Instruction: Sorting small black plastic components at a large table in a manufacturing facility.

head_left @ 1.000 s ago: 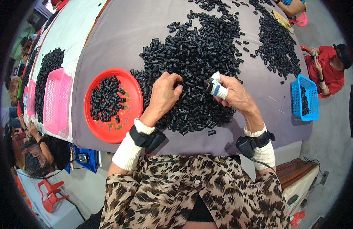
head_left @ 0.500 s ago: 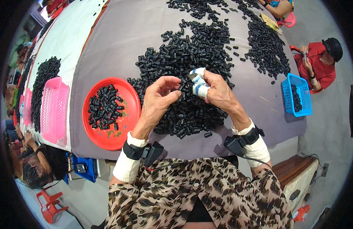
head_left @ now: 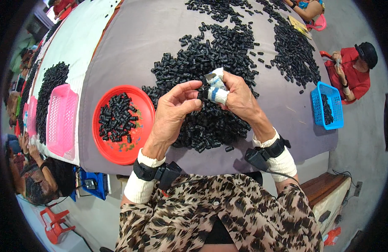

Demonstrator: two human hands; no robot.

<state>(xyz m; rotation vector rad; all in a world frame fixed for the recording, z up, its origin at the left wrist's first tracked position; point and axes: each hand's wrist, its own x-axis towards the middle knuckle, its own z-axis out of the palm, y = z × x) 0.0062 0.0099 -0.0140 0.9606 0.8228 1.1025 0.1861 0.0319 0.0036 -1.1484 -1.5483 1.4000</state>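
Note:
My left hand (head_left: 173, 108) is closed in a pinch over the pile, its thumb and forefinger on a small black plastic part (head_left: 202, 95) that blends with the dark parts behind it. Close beside it, my right hand (head_left: 243, 101) grips a short grey metal blade (head_left: 210, 76), its base wrapped in white material. White cloth with blue stripes (head_left: 218, 95) covers the right thumb. Under both hands spreads a large heap of black cylindrical parts (head_left: 206, 130). To the left, a round red tray (head_left: 102, 148) holds more of these parts.
A pink basket (head_left: 61, 119) stands far left, a blue basket (head_left: 337, 114) with some black parts at right. Another person in red (head_left: 356, 71) sits beyond it. More black parts (head_left: 293, 50) lie at the far right of the grey cloth (head_left: 118, 54).
My right hand has tilted a little, with the blade shifted slightly left and lower. The left fingertips have come nearer to it. The view has moved slightly.

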